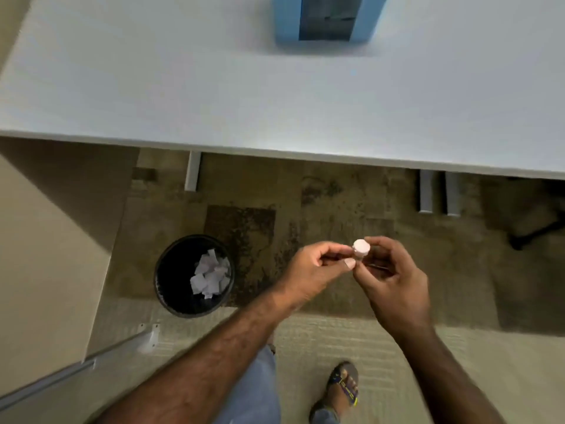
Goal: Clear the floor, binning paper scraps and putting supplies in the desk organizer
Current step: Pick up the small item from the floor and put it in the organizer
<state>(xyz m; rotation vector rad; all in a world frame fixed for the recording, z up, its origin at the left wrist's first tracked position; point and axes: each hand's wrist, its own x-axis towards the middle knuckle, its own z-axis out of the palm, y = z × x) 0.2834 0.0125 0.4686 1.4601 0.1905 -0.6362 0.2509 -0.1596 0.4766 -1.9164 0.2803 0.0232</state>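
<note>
A small pale pink cylinder, perhaps a glue stick or eraser, is held upright above the carpet between both hands. My left hand pinches its side with thumb and forefinger. My right hand curls round it from the right. The black waste bin stands on the floor to the left, with several white paper scraps inside. The blue desk organizer sits at the far edge of the white desk, with a dark open compartment.
The desk's front edge runs across the middle of the view, with white legs and grey posts beneath. A beige wall stands at left. A chair base shows at right. My sandalled foot rests on the carpet.
</note>
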